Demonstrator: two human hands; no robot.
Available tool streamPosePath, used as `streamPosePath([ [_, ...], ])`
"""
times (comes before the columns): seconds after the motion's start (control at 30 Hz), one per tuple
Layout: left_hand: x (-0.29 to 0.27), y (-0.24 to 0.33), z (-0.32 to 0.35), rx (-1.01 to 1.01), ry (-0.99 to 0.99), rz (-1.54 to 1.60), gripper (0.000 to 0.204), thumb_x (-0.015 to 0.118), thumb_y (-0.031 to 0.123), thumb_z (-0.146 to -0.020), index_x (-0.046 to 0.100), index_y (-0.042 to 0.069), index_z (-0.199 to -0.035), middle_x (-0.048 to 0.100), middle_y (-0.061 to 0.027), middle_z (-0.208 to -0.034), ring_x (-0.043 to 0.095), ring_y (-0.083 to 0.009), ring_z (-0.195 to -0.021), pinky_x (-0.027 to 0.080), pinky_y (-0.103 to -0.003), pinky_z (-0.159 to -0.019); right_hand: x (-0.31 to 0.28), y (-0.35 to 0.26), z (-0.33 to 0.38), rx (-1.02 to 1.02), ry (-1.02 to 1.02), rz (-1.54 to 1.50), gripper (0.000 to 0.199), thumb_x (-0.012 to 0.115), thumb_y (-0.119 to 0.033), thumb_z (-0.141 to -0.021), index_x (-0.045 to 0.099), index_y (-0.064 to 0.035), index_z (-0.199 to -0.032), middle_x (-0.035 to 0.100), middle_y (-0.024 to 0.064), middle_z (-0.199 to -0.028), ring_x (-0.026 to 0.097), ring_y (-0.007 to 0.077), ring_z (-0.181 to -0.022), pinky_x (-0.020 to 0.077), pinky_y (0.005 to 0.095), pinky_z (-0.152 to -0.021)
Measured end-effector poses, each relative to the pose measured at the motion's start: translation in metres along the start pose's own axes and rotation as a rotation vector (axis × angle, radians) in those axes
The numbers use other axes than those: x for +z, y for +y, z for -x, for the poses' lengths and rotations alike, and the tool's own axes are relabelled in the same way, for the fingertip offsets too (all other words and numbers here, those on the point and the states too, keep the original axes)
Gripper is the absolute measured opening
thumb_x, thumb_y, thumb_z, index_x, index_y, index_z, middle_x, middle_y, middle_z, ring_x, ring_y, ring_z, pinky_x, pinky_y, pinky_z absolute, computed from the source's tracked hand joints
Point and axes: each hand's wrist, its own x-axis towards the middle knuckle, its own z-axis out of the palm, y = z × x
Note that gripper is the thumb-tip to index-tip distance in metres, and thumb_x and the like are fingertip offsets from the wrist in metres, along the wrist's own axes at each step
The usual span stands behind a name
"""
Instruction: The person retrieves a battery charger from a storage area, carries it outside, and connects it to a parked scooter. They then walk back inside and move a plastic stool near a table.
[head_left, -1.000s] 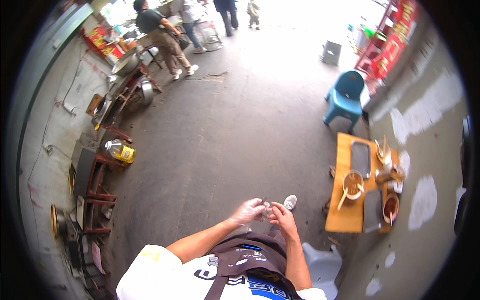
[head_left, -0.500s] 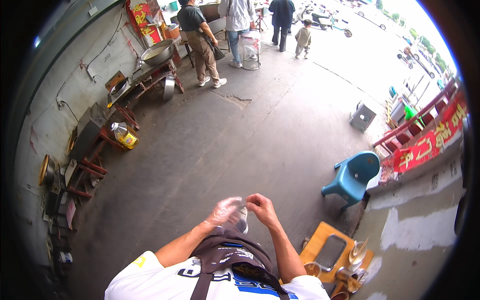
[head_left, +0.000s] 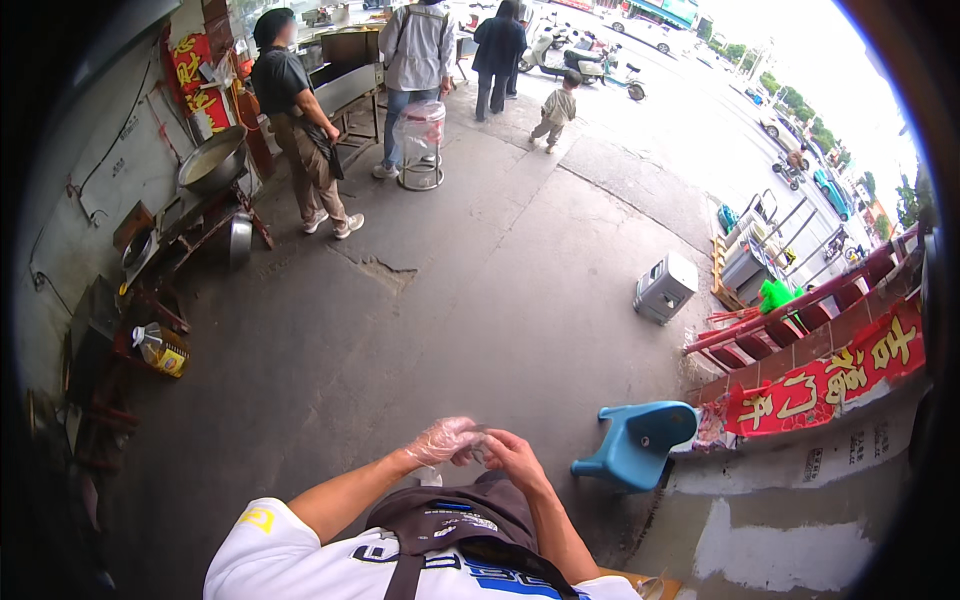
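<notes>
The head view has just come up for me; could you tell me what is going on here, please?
A person stands on a concrete pavement with both hands together in front of the chest. The left hand wears a clear plastic glove, and the bare right hand touches it at the fingers. A blue plastic chair lies nearby on the right. Further off, other people stand by a metal cooking stall.

1 head-worn fisheye view looks down and forward over the concrete pavement [head_left: 480,300], rim edges bending

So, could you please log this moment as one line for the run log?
left hand: in clear plastic glove | right hand: bare, fingers at the glove | hands: together at chest | nearby: blue plastic chair on grey concrete floor
</notes>
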Motion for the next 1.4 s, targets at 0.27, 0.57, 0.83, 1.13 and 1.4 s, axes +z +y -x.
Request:
streamPosePath([
  [0.27, -0.077, 0.072, -0.119, -0.149, 0.247, 0.199, 0.029, 0.065, 0.028, -0.097, 0.058, 0.002, -0.105, 0.065, -0.0061, -0.087, 0.067, -0.0159, -0.07, 0.059, -0.032, -0.065, -0.043, -0.097, -0.185, -0.059, -0.099, -0.051, 0.018, 0.064, -0.013, -0.097, 0.066, 0.0031, -0.106, 0.066, 0.0036, -0.085, 0.061, 0.0099, -0.071, 0.0539, 0.025, -0.066],
  [0.57, -0.154, 0.152, -0.229, 0.176, 0.713, 0.586, 0.022, 0.07, 0.012, -0.093, 0.055, 0.001, -0.103, 0.065, -0.0092, -0.093, 0.069, -0.0199, -0.078, 0.061, -0.033, -0.071, -0.059, -0.278, -0.36, -0.111, -0.415, 0.386, 0.014, 0.066, -0.013, -0.095, 0.064, 0.0001, -0.091, 0.065, 0.0046, -0.076, 0.063, 0.0107, -0.064, 0.0547, 0.0269, -0.06],
  [0.83, -0.28, 0.204, -0.304, 0.345, 0.988, 0.661, 0.021, 0.072, 0.013, -0.091, 0.055, 0.001, -0.095, 0.066, -0.0077, -0.078, 0.065, -0.0136, -0.06, 0.059, -0.028, -0.056, 0.014, -0.374, -0.512, -0.219, -0.518, 0.64, 0.012, 0.062, -0.011, -0.095, 0.065, 0.0016, -0.095, 0.066, 0.005, -0.075, 0.064, 0.0117, -0.064, 0.0535, 0.0264, -0.06],
  [1.13, -0.457, 0.272, -0.343, 0.369, 1.015, 0.776, 0.033, 0.068, 0.034, -0.095, 0.056, 0.004, -0.103, 0.063, -0.0051, -0.07, 0.06, -0.0118, -0.051, 0.051, -0.025, -0.046, 0.14, -0.471, -0.702, -0.335, -0.716, 0.886, 0.014, 0.059, -0.011, -0.092, 0.064, 0.0005, -0.098, 0.065, 0.0079, -0.073, 0.065, 0.0149, -0.06, 0.0521, 0.0305, -0.059],
  [1.4, -0.461, 0.222, -0.336, 0.22, 1.583, 1.126, 0.056, 0.056, 0.042, -0.1, 0.035, 0.017, -0.145, 0.058, -0.0193, -0.125, 0.07, -0.0262, -0.085, 0.061, -0.039, -0.071, 0.279, -0.48, -0.888, -0.205, -0.747, 0.432, 0.011, 0.061, -0.009, -0.094, 0.063, 0.0009, -0.092, 0.066, 0.0052, -0.074, 0.063, 0.0134, -0.06, 0.051, 0.0264, -0.056],
])
